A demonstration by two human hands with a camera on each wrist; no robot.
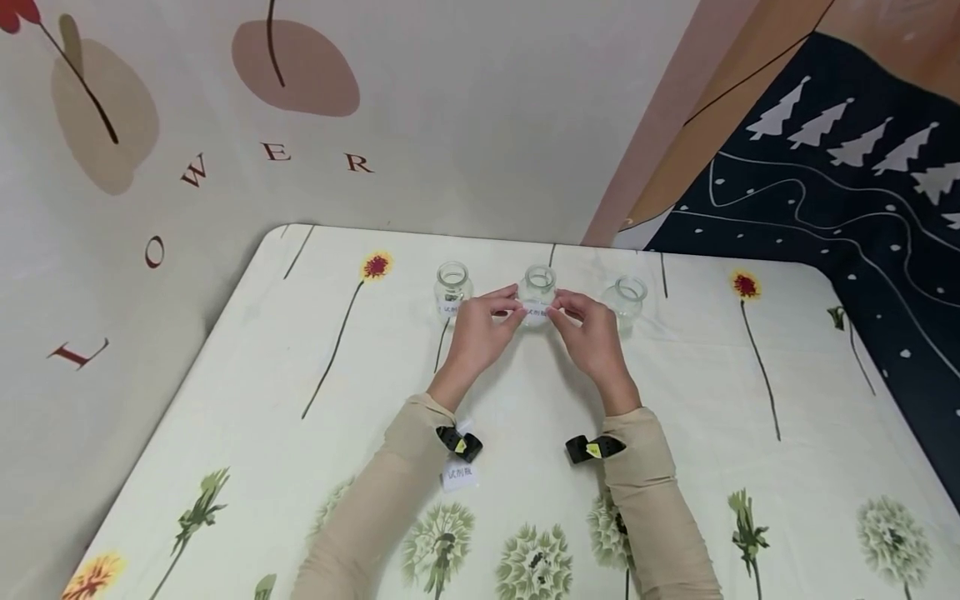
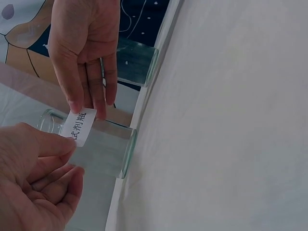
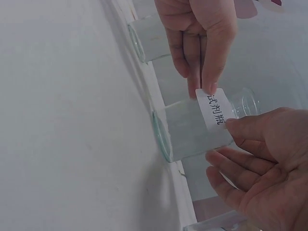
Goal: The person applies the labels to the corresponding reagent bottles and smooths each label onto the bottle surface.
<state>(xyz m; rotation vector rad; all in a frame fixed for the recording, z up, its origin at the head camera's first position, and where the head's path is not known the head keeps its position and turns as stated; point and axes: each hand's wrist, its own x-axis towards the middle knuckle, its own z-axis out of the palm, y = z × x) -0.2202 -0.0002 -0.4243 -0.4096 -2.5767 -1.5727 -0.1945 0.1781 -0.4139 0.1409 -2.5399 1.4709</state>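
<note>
A clear glass bottle [image 1: 539,282] stands upright between the two hands. A small white label [image 1: 536,312] with printed characters lies across its front; I cannot tell whether it is stuck down. My left hand [image 1: 482,332] pinches the label's left end, thumb in front. The right end is pinched by my right hand [image 1: 592,332] in the same way. In the left wrist view, the label [image 2: 79,127] slants over the bottle near its neck. The right wrist view shows both thumbs on the label [image 3: 214,109], with the bottle [image 3: 185,130] behind it.
A second glass bottle [image 1: 453,283] bearing a white label stands left of the hands. To the right is a third bottle [image 1: 628,298], partly behind the right hand. Another printed label [image 1: 459,477] lies on the flowered tablecloth [image 1: 525,467] by the left forearm.
</note>
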